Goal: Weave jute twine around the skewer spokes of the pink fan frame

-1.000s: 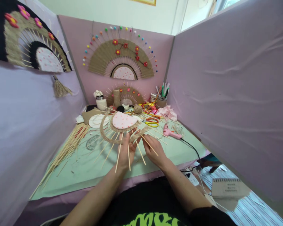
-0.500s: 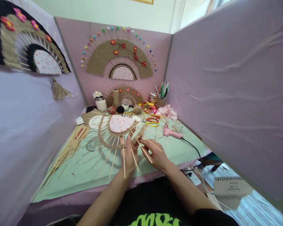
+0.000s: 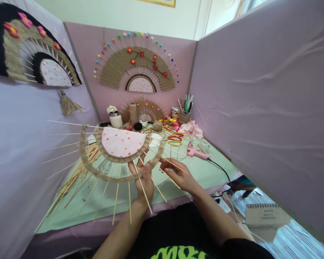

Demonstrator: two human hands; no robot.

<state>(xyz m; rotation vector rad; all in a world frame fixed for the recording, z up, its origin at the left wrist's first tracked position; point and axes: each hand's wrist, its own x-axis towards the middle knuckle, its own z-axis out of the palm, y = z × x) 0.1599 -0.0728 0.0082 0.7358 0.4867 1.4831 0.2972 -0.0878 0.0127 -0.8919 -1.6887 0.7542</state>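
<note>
My left hand (image 3: pixel 144 181) grips a half-round fan frame from below, thumb in front and fingers partly hidden behind it. The fan frame has a pink dotted cloth centre (image 3: pixel 122 142), a jute-twine edging, an outer woven twine band (image 3: pixel 108 177) and thin bamboo sticks (image 3: pixel 116 203) fanning outward. It is tilted with its curved side toward me. My right hand (image 3: pixel 178 174) is at the frame's right end, fingers curled together beside the band and sticks. Whatever lies between its fingertips is too small to make out.
Loose bamboo sticks (image 3: pixel 67 187) lie at the table's left. A pink glue gun (image 3: pixel 197 151) with a black cord rests at right. Twine balls (image 3: pixel 158 126), a white jar (image 3: pixel 115 118) and a tool pot (image 3: pixel 185 117) stand at the back. Finished fans (image 3: pixel 110 68) hang on the panels.
The fan frame has swung left and come closer, its left-hand sticks now reaching over the loose bamboo pile. My left hand has shifted slightly left and down with it; the right stays nearly in place.
</note>
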